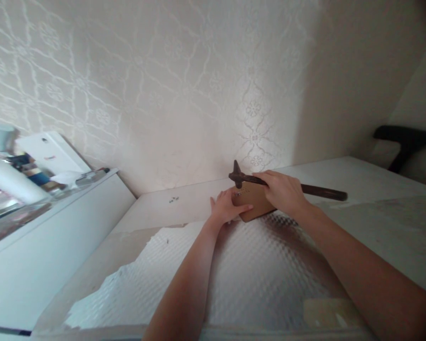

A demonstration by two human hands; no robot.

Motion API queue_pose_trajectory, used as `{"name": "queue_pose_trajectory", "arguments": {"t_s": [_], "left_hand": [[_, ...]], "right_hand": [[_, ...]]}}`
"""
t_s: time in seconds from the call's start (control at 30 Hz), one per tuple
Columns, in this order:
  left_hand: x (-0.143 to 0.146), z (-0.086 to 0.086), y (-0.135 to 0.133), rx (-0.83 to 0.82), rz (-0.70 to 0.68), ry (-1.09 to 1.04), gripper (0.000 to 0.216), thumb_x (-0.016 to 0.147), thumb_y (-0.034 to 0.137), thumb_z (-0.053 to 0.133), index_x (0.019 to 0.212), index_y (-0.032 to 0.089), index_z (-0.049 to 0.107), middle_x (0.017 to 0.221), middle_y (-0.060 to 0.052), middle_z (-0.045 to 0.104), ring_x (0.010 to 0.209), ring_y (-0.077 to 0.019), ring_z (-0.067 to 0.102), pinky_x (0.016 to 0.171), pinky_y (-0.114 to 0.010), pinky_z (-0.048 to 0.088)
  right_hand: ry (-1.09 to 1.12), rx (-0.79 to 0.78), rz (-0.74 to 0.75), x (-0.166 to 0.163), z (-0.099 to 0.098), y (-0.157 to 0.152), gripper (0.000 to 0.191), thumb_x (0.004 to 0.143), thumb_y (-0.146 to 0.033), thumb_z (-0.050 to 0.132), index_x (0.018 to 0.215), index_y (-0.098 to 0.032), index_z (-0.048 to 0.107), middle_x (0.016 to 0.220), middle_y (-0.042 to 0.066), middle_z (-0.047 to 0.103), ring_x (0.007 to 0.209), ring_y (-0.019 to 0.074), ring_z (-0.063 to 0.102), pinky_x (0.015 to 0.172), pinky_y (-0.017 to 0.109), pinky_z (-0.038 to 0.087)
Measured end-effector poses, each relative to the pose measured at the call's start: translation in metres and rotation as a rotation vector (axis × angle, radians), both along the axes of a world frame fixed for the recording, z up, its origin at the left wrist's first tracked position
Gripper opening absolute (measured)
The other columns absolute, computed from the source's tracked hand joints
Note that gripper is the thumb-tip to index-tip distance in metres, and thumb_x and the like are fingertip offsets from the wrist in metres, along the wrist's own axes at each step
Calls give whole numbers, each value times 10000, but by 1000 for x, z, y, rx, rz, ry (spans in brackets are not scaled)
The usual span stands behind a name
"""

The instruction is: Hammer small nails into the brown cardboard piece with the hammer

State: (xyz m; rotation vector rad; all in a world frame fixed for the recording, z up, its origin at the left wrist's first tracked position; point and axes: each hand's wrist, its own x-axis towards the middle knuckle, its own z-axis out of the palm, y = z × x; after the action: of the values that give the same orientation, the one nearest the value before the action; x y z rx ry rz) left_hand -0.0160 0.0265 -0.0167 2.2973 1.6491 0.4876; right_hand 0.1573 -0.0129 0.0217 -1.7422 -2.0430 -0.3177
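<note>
My right hand (284, 192) is wrapped around the handle of a hammer (323, 192). The dark hammer head hangs just above the upper left part of a tan board (257, 203), and whether it touches is hard to tell. My left hand (225, 207) grips the board's left side, thumb stretched across its face and the other fingers near the upper edge. Small shiny bits show on the board by those fingertips, too small to name. The board's underside is hidden.
Small metal pieces (173, 199) lie on the white table (149, 208) to the left. Quilted silvery sheeting (248, 274) covers the front. A white cabinet (57, 241) at left carries a white box (53, 154) and clutter. A black armrest (408, 137) stands at right.
</note>
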Motion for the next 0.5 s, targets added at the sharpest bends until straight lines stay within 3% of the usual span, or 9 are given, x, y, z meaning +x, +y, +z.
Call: {"name": "queue_pose_trajectory", "arguments": {"t_s": [0.5], "left_hand": [[-1, 0, 1, 0, -17, -33, 664, 630, 675, 598, 1157, 291, 470, 1262, -49, 499, 1198, -298, 391, 1030, -571, 128]], "right_hand": [[-36, -18, 6, 0, -2, 0, 453, 801, -107, 394, 1193, -274, 546, 1079, 33, 636, 898, 199, 592, 632, 278, 410]]}}
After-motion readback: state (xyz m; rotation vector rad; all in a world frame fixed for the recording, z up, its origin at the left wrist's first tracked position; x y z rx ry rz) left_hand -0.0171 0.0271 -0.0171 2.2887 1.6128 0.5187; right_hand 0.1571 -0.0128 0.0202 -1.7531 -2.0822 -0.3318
